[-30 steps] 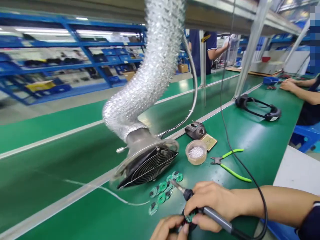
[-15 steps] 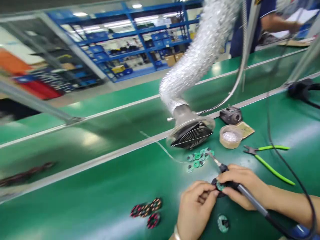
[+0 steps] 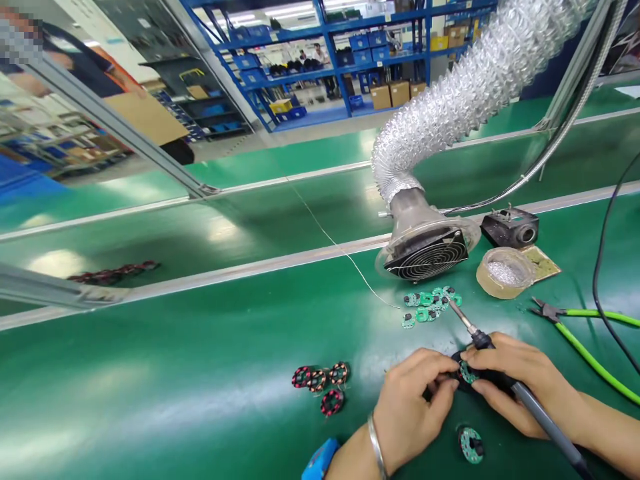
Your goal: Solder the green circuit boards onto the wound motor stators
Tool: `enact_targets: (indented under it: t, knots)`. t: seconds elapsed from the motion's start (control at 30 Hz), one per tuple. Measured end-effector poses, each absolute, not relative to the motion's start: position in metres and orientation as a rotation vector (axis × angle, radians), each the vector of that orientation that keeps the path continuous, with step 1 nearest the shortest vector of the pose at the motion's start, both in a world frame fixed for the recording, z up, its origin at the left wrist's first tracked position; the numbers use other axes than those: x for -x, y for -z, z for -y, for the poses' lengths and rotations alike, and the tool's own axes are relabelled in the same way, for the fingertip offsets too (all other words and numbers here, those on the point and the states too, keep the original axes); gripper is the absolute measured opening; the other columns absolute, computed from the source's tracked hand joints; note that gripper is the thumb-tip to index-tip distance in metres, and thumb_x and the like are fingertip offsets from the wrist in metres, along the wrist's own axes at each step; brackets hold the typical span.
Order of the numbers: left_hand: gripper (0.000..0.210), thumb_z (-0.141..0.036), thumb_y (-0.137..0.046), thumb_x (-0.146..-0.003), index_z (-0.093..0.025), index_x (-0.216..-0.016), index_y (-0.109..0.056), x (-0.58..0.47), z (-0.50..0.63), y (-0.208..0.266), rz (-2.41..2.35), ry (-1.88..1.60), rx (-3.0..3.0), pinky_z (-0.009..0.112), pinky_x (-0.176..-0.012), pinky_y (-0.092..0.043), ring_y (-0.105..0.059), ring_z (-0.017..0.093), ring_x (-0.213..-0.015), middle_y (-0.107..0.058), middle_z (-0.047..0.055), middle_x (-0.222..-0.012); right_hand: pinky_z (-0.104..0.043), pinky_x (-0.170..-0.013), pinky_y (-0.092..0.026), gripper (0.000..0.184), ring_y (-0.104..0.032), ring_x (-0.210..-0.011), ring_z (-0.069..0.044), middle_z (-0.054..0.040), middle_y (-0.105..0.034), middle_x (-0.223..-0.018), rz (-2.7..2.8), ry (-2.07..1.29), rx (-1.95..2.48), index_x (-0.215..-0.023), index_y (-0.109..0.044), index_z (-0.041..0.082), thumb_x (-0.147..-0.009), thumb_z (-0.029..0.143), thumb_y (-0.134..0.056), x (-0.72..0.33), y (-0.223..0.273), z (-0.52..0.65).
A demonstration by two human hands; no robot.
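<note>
My left hand [image 3: 415,400] pinches the left edge of a small round green circuit board [image 3: 468,373] with a dark rim. On its other side my right hand [image 3: 525,377] grips the board between thumb and fingertips. A soldering iron [image 3: 543,410] also lies in my right hand, its metal tip pointing up and left, away from the board. Beyond that tip is a cluster of small green circuit boards [image 3: 425,300]. Below my hands a similar round board with a black part [image 3: 471,445] rests on the bench. Several copper-wound rings [image 3: 331,403] lie left of my left hand.
A fume extractor fan [image 3: 427,257] on a silver duct [image 3: 450,100] hangs beyond the boards. A tub [image 3: 500,283], a dark soldering stand [image 3: 510,228] and green-handled cutters [image 3: 580,340] are at the right. Thin solder wire [image 3: 345,250] crosses the rail. A person holds cardboard [image 3: 145,117] at upper left.
The view has turned, so bench items appear farther right and the person with cardboard has come into view. Both hands keep hold of the board; the soldering iron stays in my right hand.
</note>
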State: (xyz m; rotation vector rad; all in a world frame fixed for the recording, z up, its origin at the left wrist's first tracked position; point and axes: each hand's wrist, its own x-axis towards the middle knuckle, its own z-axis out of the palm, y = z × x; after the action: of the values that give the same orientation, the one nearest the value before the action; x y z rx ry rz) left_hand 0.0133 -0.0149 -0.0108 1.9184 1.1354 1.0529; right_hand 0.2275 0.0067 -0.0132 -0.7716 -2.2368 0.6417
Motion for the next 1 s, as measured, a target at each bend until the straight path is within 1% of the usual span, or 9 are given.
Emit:
enact_targets:
  t: [0.13,0.3,0.47,0.53,0.63,0.77,0.87,0.93,1.0]
  knots:
    - [0.028,-0.006,-0.061,-0.081,-0.022,-0.103,-0.069,-0.016,0.017,0.011,-1.050,-1.028,-2.053,0.024,-0.079,-0.057,-0.067,0.015,-0.085,-0.069,0.004,-0.095,-0.030,-0.074,-0.052,0.033,-0.062,-0.084,-0.017,-0.0062,-0.067,-0.098,2.253,-0.630,0.728,-0.118,-0.053,0.020,-0.089,0.006,-0.053,-0.225,0.011,-0.008]
    - [0.012,-0.016,-0.067,-0.082,-0.021,-0.092,-0.069,-0.023,0.015,0.016,-1.143,-1.053,-2.290,0.032,-0.078,-0.058,-0.068,0.020,-0.088,-0.072,0.006,-0.104,-0.027,-0.070,-0.055,0.028,-0.066,-0.076,-0.016,-0.0053,-0.070,-0.096,2.255,-0.577,0.751,-0.116,-0.054,0.021,-0.090,0.010,-0.053,-0.227,0.011,-0.008]
    - [0.005,-0.017,-0.069,-0.080,-0.020,-0.084,-0.071,-0.023,0.004,0.013,-1.073,-1.051,-2.161,0.030,-0.077,-0.057,-0.071,0.017,-0.079,-0.077,0.004,-0.089,-0.028,-0.081,-0.057,0.036,-0.070,-0.090,-0.017,-0.0080,-0.070,-0.108,2.259,-0.581,0.793,-0.119,-0.052,0.021,-0.085,0.007,-0.048,-0.232,0.006,-0.007]
    - [0.003,-0.023,-0.073,-0.078,-0.021,-0.081,-0.072,-0.014,0.002,0.007,-1.028,-0.988,-2.043,0.030,-0.076,-0.057,-0.072,0.018,-0.077,-0.077,0.004,-0.085,-0.028,-0.083,-0.057,0.037,-0.070,-0.093,-0.017,-0.0088,-0.069,-0.112,2.247,-0.570,0.814,-0.118,-0.052,0.020,-0.084,0.006,-0.046,-0.232,0.005,-0.007]
    - [0.008,-0.030,-0.074,-0.078,-0.022,-0.079,-0.073,0.003,0.003,-0.005,-0.924,-0.791,-1.944,0.031,-0.077,-0.057,-0.073,0.019,-0.080,-0.078,0.005,-0.088,-0.027,-0.079,-0.058,0.036,-0.070,-0.089,-0.016,-0.0079,-0.070,-0.110,2.238,-0.551,0.829,-0.116,-0.053,0.021,-0.084,0.007,-0.045,-0.232,0.006,-0.008]
    - [0.006,-0.027,-0.069,-0.083,-0.023,-0.087,-0.071,0.017,0.010,-0.014,-0.876,-0.537,-2.037,0.030,-0.080,-0.054,-0.071,0.018,-0.086,-0.076,0.005,-0.090,-0.027,-0.078,-0.058,0.035,-0.070,-0.089,-0.017,-0.0066,-0.071,-0.103,2.233,-0.542,0.806,-0.115,-0.052,0.020,-0.085,0.006,-0.043,-0.231,0.008,-0.009]
    - [0.020,-0.028,-0.069,-0.081,-0.021,-0.099,-0.066,0.015,0.012,-0.011,-0.871,-0.446,-2.164,0.029,-0.077,-0.053,-0.067,0.018,-0.083,-0.073,0.005,-0.091,-0.027,-0.075,-0.057,0.035,-0.069,-0.088,-0.017,-0.0062,-0.070,-0.101,2.235,-0.545,0.811,-0.115,-0.052,0.020,-0.085,0.005,-0.042,-0.231,0.008,-0.009]
    - [0.040,-0.040,-0.071,-0.076,-0.019,-0.108,-0.062,0.008,0.015,-0.007,-0.851,-0.436,-2.278,0.030,-0.076,-0.052,-0.065,0.020,-0.082,-0.070,0.006,-0.094,-0.028,-0.073,-0.057,0.035,-0.069,-0.086,-0.017,-0.0059,-0.070,-0.099,2.244,-0.539,0.804,-0.116,-0.052,0.020,-0.086,0.006,-0.042,-0.231,0.009,-0.009]
    - [0.056,-0.057,-0.072,-0.070,-0.019,-0.110,-0.061,-0.003,0.018,0.000,-0.857,-0.440,-2.436,0.030,-0.070,-0.051,-0.064,0.020,-0.078,-0.068,0.007,-0.093,-0.028,-0.073,-0.057,0.034,-0.069,-0.084,-0.017,-0.0060,-0.070,-0.099,2.249,-0.531,0.792,-0.116,-0.052,0.020,-0.087,0.007,-0.042,-0.232,0.010,-0.008]
